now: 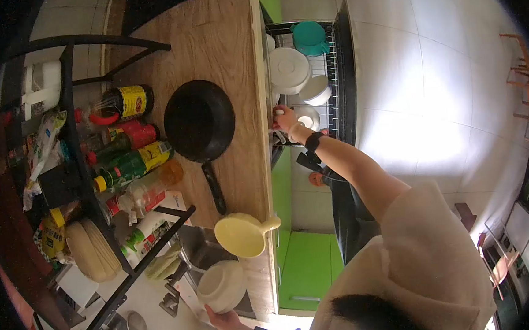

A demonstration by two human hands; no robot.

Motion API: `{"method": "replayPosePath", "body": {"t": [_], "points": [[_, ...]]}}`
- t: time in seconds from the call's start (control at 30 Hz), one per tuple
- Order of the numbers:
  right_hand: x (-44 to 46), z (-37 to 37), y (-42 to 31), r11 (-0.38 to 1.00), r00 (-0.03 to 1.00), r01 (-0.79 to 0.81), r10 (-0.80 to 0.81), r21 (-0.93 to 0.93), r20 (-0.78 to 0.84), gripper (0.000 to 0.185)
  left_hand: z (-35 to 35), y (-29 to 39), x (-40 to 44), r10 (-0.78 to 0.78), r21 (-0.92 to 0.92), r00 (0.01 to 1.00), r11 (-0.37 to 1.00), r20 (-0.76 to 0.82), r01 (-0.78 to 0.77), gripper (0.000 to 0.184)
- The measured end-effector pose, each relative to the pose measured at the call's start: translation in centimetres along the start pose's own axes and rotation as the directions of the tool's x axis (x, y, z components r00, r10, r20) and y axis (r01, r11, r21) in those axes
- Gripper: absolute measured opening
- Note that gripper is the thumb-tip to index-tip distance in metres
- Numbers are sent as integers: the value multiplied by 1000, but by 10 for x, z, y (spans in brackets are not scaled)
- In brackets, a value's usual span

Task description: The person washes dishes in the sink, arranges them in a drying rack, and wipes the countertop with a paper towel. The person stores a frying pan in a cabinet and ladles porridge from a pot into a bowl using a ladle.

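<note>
At the sink, my left hand point(225, 324) grips the rim of a cream-white bowl point(222, 286). My right hand point(285, 120), with a black band on its wrist, reaches into a pulled-out dish rack drawer point(332, 68). Its fingers are curled around something small and pale that I cannot make out. Close to that hand are a white bowl point(316, 90), a small white dish point(308, 118) and a large white plate or lid point(290, 70). A teal pot-shaped container point(309, 38) sits farther along the rack. A yellow handled bowl point(240, 235) rests at the counter edge by the sink.
A black frying pan point(199, 120) lies on the wooden counter point(218, 27). Several sauce bottles point(135, 162) stand by a black metal shelf point(107, 237). Green cabinet doors point(308, 263) are below the counter. The sink point(206, 246) is beside the yellow bowl.
</note>
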State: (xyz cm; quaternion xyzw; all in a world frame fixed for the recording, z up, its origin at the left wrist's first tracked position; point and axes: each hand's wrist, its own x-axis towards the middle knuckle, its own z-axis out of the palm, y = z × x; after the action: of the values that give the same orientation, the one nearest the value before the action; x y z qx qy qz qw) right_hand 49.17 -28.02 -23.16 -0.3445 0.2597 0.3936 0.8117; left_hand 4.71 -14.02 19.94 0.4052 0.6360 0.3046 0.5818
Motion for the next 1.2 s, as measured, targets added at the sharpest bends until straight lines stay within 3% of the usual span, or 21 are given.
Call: {"method": "replayPosePath", "body": {"t": [0.07,0.1,0.13,0.2,0.3,0.37,0.4,0.47,0.53,0.57,0.67,0.77,0.8,0.9,0.93,1.03,1.07,1.1,1.17,1.2], "points": [[6,-7,1,987,990,-139,140,-85,-1,50,2,0,-2,-15,-30,1000,999,23,16,46],[-5,0,-7,930,981,-190,169,-314,-93,54,2,0,-3,-23,-43,999,999,32,24,46],[-14,9,-15,817,967,-248,174,-520,-188,59,-1,-1,-1,-33,-54,999,998,31,35,46],[-15,11,-18,540,977,-213,101,-814,-188,60,-6,-3,1,-56,-73,998,996,26,58,45],[-20,8,-29,212,996,-84,-10,-974,-89,58,-2,-5,-3,-54,-72,999,996,0,54,45],[-7,1,-36,244,976,11,-214,-970,-43,53,-10,-8,2,-47,-70,998,997,-32,45,44],[6,-8,-36,343,926,68,-371,-937,-69,51,-14,-9,6,-46,-68,998,997,-50,43,44],[-7,1,-59,392,729,166,-666,-905,-155,40,-13,-10,7,-51,-63,998,997,-33,49,44],[-7,-10,-84,41,660,176,-746,-983,88,35,-11,-9,6,-48,-45,998,998,-29,47,44],[-4,-21,-95,-139,624,170,-751,-976,216,32,-7,-8,5,-42,-31,999,999,-30,42,44],[-10,-56,-120,-707,856,10,-360,-707,372,28,-3,-5,8,-50,-23,999,998,-12,50,44],[-6,-89,-120,-763,964,53,-129,-644,231,27,-7,-5,13,-64,-22,998,998,3,64,43],[-11,-92,-124,-749,937,106,-145,-654,317,27,-8,-4,15,-66,-17,998,998,5,66,43],[-4,-74,-150,-544,992,111,108,-832,62,31,1,-2,10,-33,-12,997,999,75,34,43],[-11,-68,-158,-558,979,196,70,-807,189,36,6,-2,9,-20,-14,998,1000,61,20,44],[-20,-65,-177,-159,982,176,-39,-971,185,43,9,-2,8,-17,-29,999,999,52,18,45],[-20,-58,-189,-120,998,42,49,-992,36,53,3,-1,12,-40,-41,997,998,68,43,45],[-34,-47,-194,178,995,-97,-10,-979,-100,55,-4,-3,16,-60,-54,995,996,84,65,46],[-66,-32,-195,708,923,-274,5,-650,-384,58,-15,-14,21,86,72,991,993,106,-94,46],[-64,-39,-191,826,919,-272,71,-494,-387,59,-17,-16,23,84,67,992,994,99,-91,46]]}}
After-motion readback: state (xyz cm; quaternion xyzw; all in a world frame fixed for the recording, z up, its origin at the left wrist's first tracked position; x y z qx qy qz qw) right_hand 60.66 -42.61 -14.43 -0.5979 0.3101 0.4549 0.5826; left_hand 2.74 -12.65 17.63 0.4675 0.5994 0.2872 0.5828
